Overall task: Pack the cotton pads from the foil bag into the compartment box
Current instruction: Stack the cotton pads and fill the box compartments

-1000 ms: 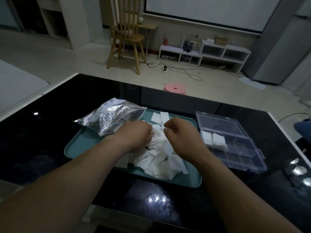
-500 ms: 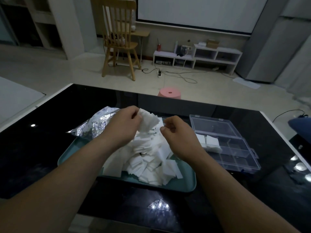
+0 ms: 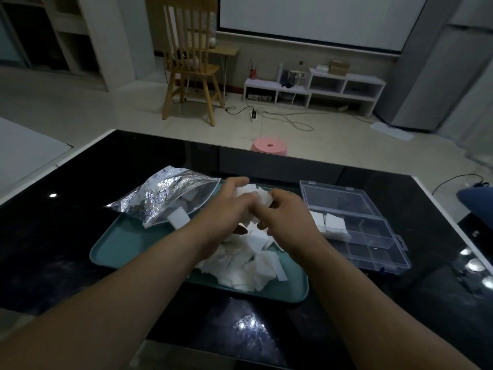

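Forearms come in from the bottom edge and meet over a teal tray (image 3: 112, 252) that sits on the glossy black tabletop (image 3: 53, 249). On the near right part of the tray I see a loose heap of white square cotton pads (image 3: 248, 271), overlapping at all angles. Just above the heap the two hands are close together and touching. The left hand (image 3: 226, 206) has its fingers curled round a small stack of pads (image 3: 253, 194), and the right hand (image 3: 288, 214) pinches the same stack from the other side with bent fingers. How many pads are in the stack I cannot tell.

Left of the hands the foil bag (image 3: 165, 196) lies on its side over the far left corner of the tray, mouth open toward the hands. One pad (image 3: 178, 218) pokes out of the mouth onto the tray.

Just beside the tray on the right, the clear plastic compartment box (image 3: 373, 252) rests on the tabletop with its lid (image 3: 336, 198) folded back flat on the far side. Two bunches of packed pads (image 3: 333, 225) stand on edge in the left-end compartment of the row next to the hinge.

Beyond the tabletop I see a pink stool (image 3: 269, 146) on the pale floor, then a power strip (image 3: 253, 114) with cables. A wooden chair (image 3: 190, 65) stands at the left and a low white shelf unit (image 3: 320, 89) at the wall, below a projection screen (image 3: 320, 20).
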Tool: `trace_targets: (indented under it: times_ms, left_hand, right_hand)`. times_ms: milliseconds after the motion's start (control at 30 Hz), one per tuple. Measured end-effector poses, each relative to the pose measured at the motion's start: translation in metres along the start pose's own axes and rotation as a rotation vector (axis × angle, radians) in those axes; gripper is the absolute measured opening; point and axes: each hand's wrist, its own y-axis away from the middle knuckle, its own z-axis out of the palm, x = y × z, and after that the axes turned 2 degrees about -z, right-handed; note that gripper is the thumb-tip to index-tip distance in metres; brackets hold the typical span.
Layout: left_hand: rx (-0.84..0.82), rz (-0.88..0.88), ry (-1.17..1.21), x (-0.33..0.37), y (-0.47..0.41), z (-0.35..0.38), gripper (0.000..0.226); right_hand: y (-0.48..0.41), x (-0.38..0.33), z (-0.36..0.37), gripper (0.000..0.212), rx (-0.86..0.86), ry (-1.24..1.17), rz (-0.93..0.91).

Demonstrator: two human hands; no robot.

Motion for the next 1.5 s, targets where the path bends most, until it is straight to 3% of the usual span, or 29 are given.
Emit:
trace_targets:
  times_ms: [133,200,267,333,400,533,733,867,933,1000,1100,1167,1267,1400,1500]
  left_hand:
    - [0.005,-0.082,0.192,-0.002,-0.003,-0.003,0.019]
    - [0.037,-0.121,0.305,-0.001,-0.004,-0.006,0.011]
    - [0.076,-0.134,0.354,0.0,-0.005,-0.009,0.017]
    - [0.121,-0.064,0.254,-0.001,-0.006,-0.012,0.019]
    - [0.142,0.071,-0.009,-0.002,-0.003,-0.013,0.019]
    - [-0.022,0.128,-0.131,-0.003,0.006,0.0,0.014]
    - [-0.214,0.08,0.019,-0.003,0.008,0.0,0.031]
    - [-0.211,-0.04,0.252,-0.004,0.005,-0.005,0.035]
    - [-0.218,-0.154,0.432,-0.003,0.004,-0.009,0.031]
    - [-0.237,-0.246,0.563,-0.002,0.004,-0.012,0.031]
    - [-0.283,-0.299,0.628,-0.002,0.005,-0.013,0.029]
    - [-0.329,-0.304,0.635,-0.001,0.005,-0.012,0.038]
    - [-0.336,-0.32,0.672,-0.002,0.005,-0.011,0.05]
    - [-0.255,-0.31,0.709,-0.001,0.005,-0.013,0.032]
    - [-0.238,-0.292,0.671,0.0,0.006,-0.012,0.038]
  right_hand:
    - [0.003,-0.002,-0.005,0.014,-0.122,-0.133,0.016]
    - [0.003,-0.001,-0.007,0.013,-0.097,-0.158,0.063]
    - [0.001,0.0,-0.011,0.01,-0.032,-0.129,0.1]
    - [-0.001,0.001,-0.015,0.01,0.031,-0.031,0.1]
    - [0.001,0.0,-0.016,0.013,0.058,0.099,0.066]
    - [0.008,-0.005,-0.01,0.021,-0.022,0.144,-0.008]
    - [0.012,-0.011,-0.011,0.04,-0.185,-0.071,0.055]
    - [0.007,-0.01,-0.018,0.043,-0.224,-0.308,0.158]
    - [0.006,-0.009,-0.019,0.03,-0.165,-0.21,0.08]
    - [0.008,-0.006,-0.02,0.014,-0.087,0.038,-0.076]
    - [0.015,-0.005,-0.017,0.032,-0.187,0.258,-0.235]
    - [0.017,-0.005,-0.013,0.041,-0.261,0.282,-0.271]
    - [0.018,-0.003,-0.009,0.029,-0.2,0.334,-0.323]
    - [0.016,-0.002,-0.008,0.011,-0.125,0.354,-0.308]
    - [0.016,0.002,-0.004,0.007,-0.06,0.357,-0.318]
